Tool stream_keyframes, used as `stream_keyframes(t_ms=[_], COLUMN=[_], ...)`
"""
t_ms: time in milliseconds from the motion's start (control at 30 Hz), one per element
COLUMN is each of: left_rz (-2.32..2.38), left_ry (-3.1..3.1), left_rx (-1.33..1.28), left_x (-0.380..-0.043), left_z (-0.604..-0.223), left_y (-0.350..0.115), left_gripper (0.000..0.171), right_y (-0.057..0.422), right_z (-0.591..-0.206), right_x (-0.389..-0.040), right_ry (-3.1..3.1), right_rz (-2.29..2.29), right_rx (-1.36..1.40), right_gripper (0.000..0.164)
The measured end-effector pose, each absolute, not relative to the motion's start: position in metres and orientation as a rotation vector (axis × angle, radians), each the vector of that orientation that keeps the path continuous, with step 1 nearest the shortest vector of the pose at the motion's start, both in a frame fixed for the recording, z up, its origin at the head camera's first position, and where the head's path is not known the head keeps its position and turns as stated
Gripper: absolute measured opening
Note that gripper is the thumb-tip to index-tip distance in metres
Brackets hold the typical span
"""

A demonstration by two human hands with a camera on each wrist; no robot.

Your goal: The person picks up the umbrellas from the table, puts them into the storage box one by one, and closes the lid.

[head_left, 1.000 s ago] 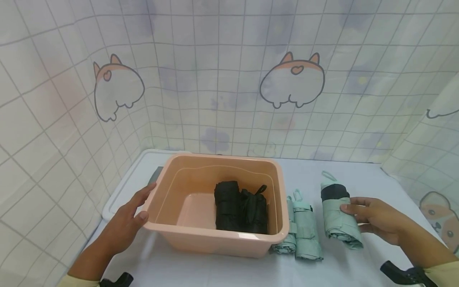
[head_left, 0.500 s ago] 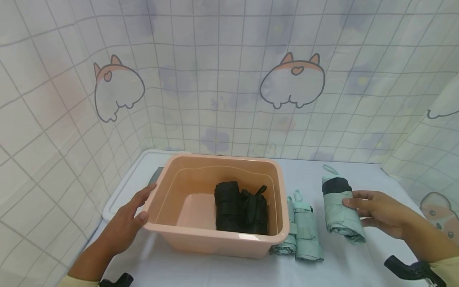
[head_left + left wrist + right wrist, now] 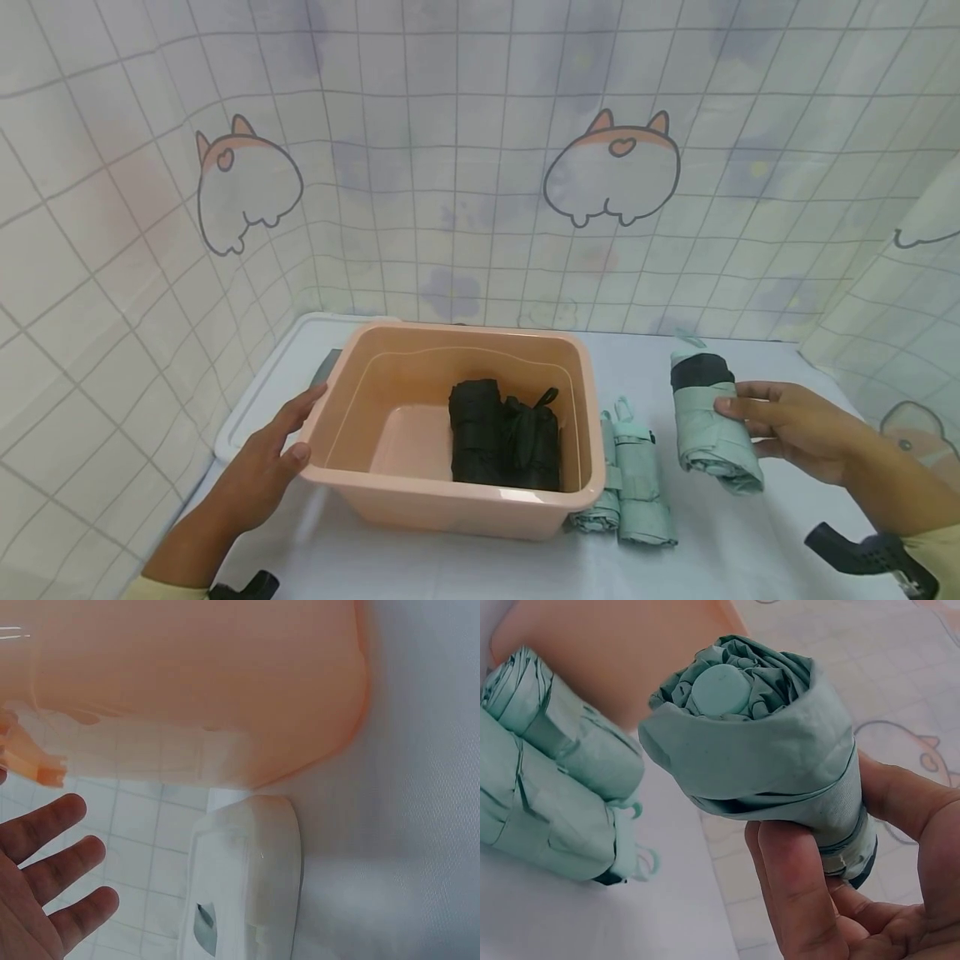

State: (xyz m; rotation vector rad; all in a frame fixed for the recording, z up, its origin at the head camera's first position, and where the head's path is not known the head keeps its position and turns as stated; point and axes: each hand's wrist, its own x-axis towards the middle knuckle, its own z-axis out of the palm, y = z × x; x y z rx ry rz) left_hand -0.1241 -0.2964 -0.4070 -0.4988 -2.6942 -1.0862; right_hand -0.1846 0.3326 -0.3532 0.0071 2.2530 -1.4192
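My right hand (image 3: 802,429) holds a folded mint-green umbrella (image 3: 716,429) above the table, thumb on one side and fingers on the other. A black band circles it near its looped end, and the right wrist view shows its round tip (image 3: 721,690) amid the rolled cloth. Two more mint-green folded umbrellas (image 3: 641,487) lie side by side against the tub's right side. Two black folded umbrellas (image 3: 476,433) stand in the right half of the peach plastic tub (image 3: 450,504). At the tub's left rim rests my left hand (image 3: 258,467), its visible fingers (image 3: 71,862) spread and fairly straight.
A white lidded box (image 3: 262,392) lies behind and left of the tub, partly hidden by it. White cloth covers the table (image 3: 420,571). A gridded curtain with cartoon corgis (image 3: 611,171) hangs at the back and both sides.
The right hand has risen with the mint-green umbrella, lifting it farther from the table. The left hand and the tub stay where they were.
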Motion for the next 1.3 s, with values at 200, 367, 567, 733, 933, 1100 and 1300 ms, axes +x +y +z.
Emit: stream_keyframes(t_ms=[200, 367, 567, 733, 933, 1100, 1300], left_rz=[-1.078, -1.060, -1.049, -1.056, -1.074, -1.087, -1.088], left_ry=[-2.695, -2.709, -2.721, -2.725, -2.730, -2.725, -2.726], left_rx=[-0.508, -0.487, -0.472, -0.463, -0.448, -0.448, -0.446], left_x=[-0.125, -0.126, -0.128, -0.127, -0.125, -0.125, -0.124], left_z=[-0.407, -0.407, -0.408, -0.407, -0.406, -0.407, -0.407], left_y=[-0.296, -0.297, -0.297, -0.296, -0.294, -0.295, -0.296], left_gripper=[0.063, 0.063, 0.063, 0.064, 0.065, 0.065, 0.064], right_y=[0.328, 0.323, 0.315, 0.308, 0.300, 0.294, 0.285], right_z=[-0.347, -0.342, -0.336, -0.332, -0.327, -0.323, -0.319], right_x=[-0.185, -0.186, -0.187, -0.189, -0.190, -0.190, -0.189], right_ry=[2.256, 2.258, 2.250, 2.234, 2.228, 2.215, 2.231], right_rz=[-1.435, -1.441, -1.444, -1.473, -1.490, -1.514, -1.512], right_rx=[-0.046, -0.073, -0.095, -0.113, -0.147, -0.158, -0.193], right_gripper=[0.085, 0.086, 0.088, 0.087, 0.086, 0.086, 0.084])
